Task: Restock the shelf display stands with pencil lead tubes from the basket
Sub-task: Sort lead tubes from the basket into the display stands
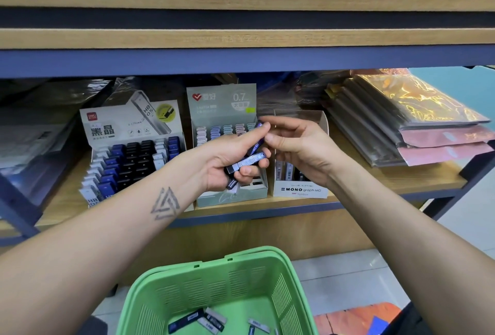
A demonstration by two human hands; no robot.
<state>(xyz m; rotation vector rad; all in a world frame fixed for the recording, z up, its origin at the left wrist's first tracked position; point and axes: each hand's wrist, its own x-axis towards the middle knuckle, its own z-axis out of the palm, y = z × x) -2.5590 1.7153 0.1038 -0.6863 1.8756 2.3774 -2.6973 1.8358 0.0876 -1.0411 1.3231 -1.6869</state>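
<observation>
Shelf carries three display stands: one white stand (134,157) of blue, black and white tubes, one pale green stand (223,109) marked 0.7, one white MONO stand (301,190). One green basket (214,281) below holds about five loose tubes (187,320). Two hands present; the left hand (230,157) holds roughly three tubes (247,160); exact count obscured.

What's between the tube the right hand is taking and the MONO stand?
Nothing visible. The right hand pinches a dark tube out of the bundle of tubes held by the left hand, just above and left of the MONO stand. The stand's open top sits right below the right hand.
</observation>
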